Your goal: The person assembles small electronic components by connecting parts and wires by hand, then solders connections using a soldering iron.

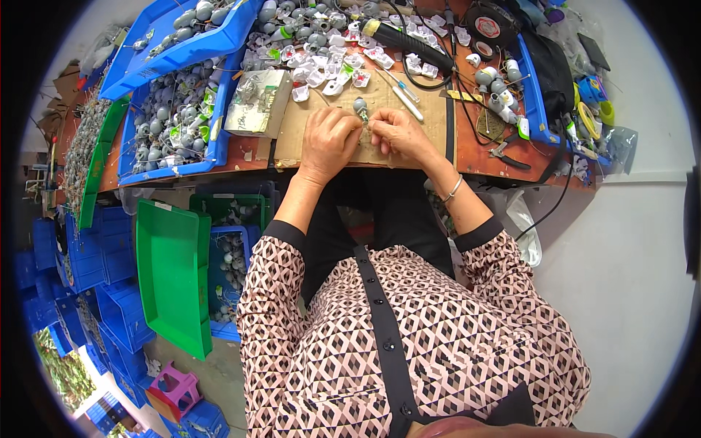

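Note:
A small part with a grey rounded head (360, 105) and a greenish piece below it stands between my two hands, over the brown cardboard sheet (299, 131). My left hand (330, 143) is closed, its thumb and fingertips pinched at the lower end of this part. From the other side my right hand (401, 134) pinches close to the same greenish piece; its fingers are curled and hide what they grip. A white pen-like tool (407, 104) and a slim blue-tipped tool (406, 89) lie just beyond my right hand.
White plastic shells (336, 73) pile up at the back. Left stand a paper-covered block (257, 102) and a blue bin (213, 157) of grey parts. A black-handled tool (412, 45) with cable, pliers (511, 157) and another blue bin (539, 98) are on the right. A green tray (171, 277) stands below left.

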